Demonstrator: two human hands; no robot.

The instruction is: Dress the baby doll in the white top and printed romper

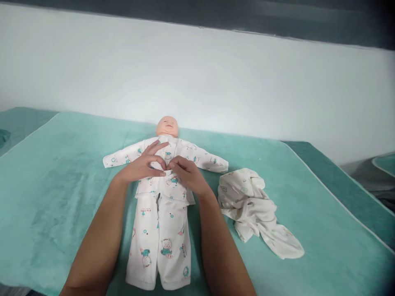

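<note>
A baby doll (167, 125) lies on its back, dressed in a white printed shirt (206, 158) and matching trousers (173, 234). Both sleeves stretch out to the sides. At the middle of the chest, my left hand (143, 164) brings thumb and index finger together on the shirt's front edge, its other fingers spread above. My right hand (187, 172) pinches the same front opening, fingertips close to the left ones. Whatever small fastening lies between the fingertips is hidden. Below the hands, the shirt's hem overlaps the top of the trousers.
A crumpled white printed cloth (253, 205) lies right of the doll, close to my right forearm. Under everything is a green plush cover (70, 197) with pale piping along its sides. A white wall (197, 78) rises just behind the doll's head.
</note>
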